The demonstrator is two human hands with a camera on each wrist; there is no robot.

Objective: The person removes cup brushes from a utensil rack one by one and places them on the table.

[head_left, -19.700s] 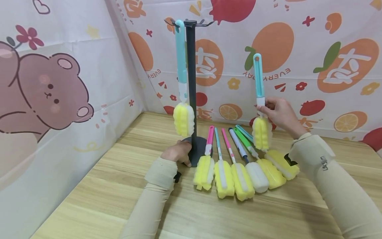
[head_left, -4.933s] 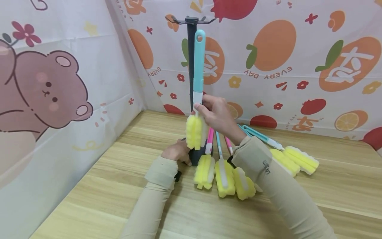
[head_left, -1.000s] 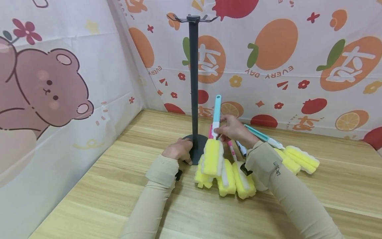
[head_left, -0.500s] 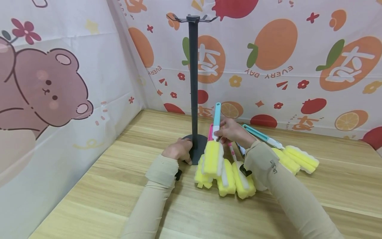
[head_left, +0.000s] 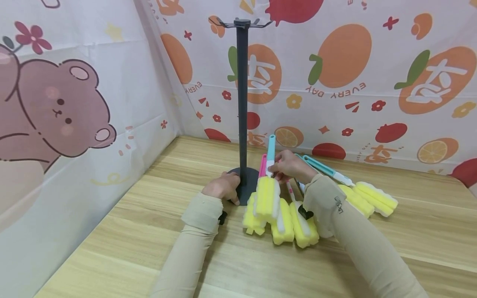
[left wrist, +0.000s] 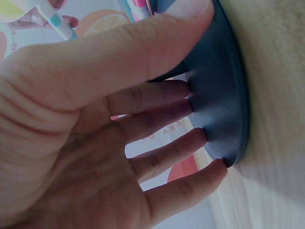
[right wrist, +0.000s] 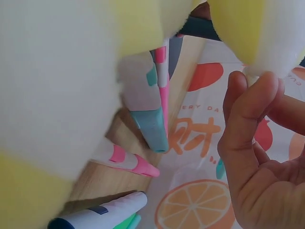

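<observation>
My left hand rests on the round black base of an upright stand. In the left wrist view, that hand's fingers reach out almost straight and their tips press on the base. Thumb and fingers of my right hand pinch the white neck of a teal-handled sponge bottle brush, handle up. Its sponge hangs just over the brushes lying in front of the base, partly covering a pink-handled bottle brush. In the right wrist view the right hand grips just by the sponge.
Several more sponge brushes lie fanned on the wooden table, among them a yellow sponge and a pink-handled one. Farther right lies a teal-handled brush. Hooks top the stand. Printed cloth hangs behind.
The right hand has lowered the teal-handled brush from beside the pole to the row, sinking slightly in the last second. The brush hanging on the stand earliest is off it. Left hand stayed.
</observation>
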